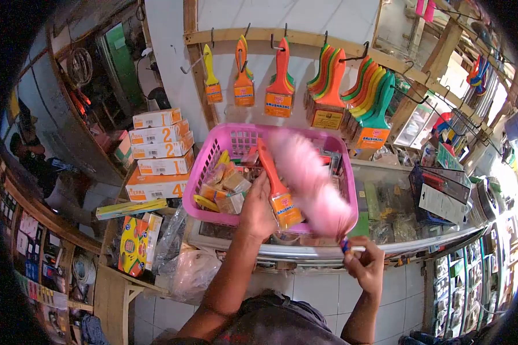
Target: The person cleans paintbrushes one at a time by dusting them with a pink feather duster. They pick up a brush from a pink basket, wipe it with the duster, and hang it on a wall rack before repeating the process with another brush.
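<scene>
orange-handled brush [277,187] gripped in left hand [258,210], blurred pink duster [311,178] clasped by right hand [364,263] beside it

Views: one, head-worn.
Facing: forward and down, toward counter [385,244] and wall of hung brushes [328,86].
Range: close, arm's reach of pink basket [213,155].
Lens: wide fisheye, dark corners.

Left hand [258,208]: bare, no glove, ring or watch showing.
Right hand [365,265]: bare too, with nothing worn at the wrist.
Forearms: both uncovered up to the elbow, no sleeve reaching them.
Clothing: dark grey fabric with soft folds at the bottom edge of the view, below the arms; which garment it is cannot be told.
</scene>
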Tool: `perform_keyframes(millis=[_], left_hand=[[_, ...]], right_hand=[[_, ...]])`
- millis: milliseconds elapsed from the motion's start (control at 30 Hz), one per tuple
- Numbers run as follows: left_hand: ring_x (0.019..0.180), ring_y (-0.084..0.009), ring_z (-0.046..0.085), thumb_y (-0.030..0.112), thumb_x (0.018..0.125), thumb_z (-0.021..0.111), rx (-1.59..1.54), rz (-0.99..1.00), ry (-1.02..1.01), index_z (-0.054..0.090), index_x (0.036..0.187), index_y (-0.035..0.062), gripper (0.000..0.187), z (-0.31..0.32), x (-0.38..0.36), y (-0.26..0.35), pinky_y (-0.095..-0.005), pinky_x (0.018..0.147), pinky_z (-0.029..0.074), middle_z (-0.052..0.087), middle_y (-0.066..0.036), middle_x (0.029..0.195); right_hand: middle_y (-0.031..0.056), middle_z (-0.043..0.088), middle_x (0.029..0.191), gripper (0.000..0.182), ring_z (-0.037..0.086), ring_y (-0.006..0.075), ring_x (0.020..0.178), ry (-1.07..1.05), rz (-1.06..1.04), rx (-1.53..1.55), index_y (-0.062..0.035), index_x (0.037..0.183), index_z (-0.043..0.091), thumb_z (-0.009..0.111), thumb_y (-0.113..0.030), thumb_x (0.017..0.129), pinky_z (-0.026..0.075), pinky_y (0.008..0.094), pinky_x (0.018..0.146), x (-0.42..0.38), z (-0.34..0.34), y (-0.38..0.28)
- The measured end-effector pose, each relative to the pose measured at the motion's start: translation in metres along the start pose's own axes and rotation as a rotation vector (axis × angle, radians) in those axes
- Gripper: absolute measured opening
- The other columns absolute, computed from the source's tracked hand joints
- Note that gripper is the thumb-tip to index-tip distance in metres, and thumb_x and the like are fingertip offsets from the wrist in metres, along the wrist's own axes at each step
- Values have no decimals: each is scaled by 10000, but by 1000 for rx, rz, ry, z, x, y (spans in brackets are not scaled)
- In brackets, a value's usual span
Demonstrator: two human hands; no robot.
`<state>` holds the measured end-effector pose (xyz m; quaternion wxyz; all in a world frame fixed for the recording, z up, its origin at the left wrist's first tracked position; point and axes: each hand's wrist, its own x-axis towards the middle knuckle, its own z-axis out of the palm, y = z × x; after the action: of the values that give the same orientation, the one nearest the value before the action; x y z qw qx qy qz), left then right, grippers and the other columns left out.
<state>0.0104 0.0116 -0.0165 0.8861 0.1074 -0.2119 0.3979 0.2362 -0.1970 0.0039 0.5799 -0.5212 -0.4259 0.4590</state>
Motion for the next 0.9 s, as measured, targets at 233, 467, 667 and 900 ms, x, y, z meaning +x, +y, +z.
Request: perform_keyframes(millis=[233, 467, 667, 900], left_hand=[[1349, -398, 411, 432, 1043, 365, 521, 104, 448, 409, 1434, 112, 507, 18, 5, -7, -690, 1016, 384, 404, -131, 1503], [1344, -349, 422, 437, 1027, 432, 414, 2, 110, 409, 1431, 194, 472, 21, 0, -7, -594, 1020, 432, 378, -109, 1521], [1285, -347, 492, 454, 1036, 377, 385, 62, 338, 429, 1403, 116, 502, 37, 2, -13, -545, 1038, 436, 451, -135, 1463], [1339, -374, 423, 448, 1037, 379, 412, 27, 361, 399, 1429, 212, 458, 39, 5, -13, -583, 1000, 447, 412, -128, 1499]], right_hand=[[81, 638, 970, 326, 580, 94, 780, 26, -73, -49, 40, 1063, 657, 731, 58, 746, 469, 224, 612, 2, 7, -7], [96, 665, 909, 301, 626, 160, 818, -59, -59, -129, 22, 1028, 676, 755, 27, 738, 499, 280, 736, 1, 6, -10], [110, 654, 961, 217, 607, 148, 765, -250, -313, -345, 36, 911, 662, 732, 67, 708, 488, 259, 616, 6, -3, -10], [132, 659, 991, 233, 632, 160, 753, -110, -171, -169, 50, 923, 686, 777, 33, 710, 489, 254, 579, 11, -17, 5]])
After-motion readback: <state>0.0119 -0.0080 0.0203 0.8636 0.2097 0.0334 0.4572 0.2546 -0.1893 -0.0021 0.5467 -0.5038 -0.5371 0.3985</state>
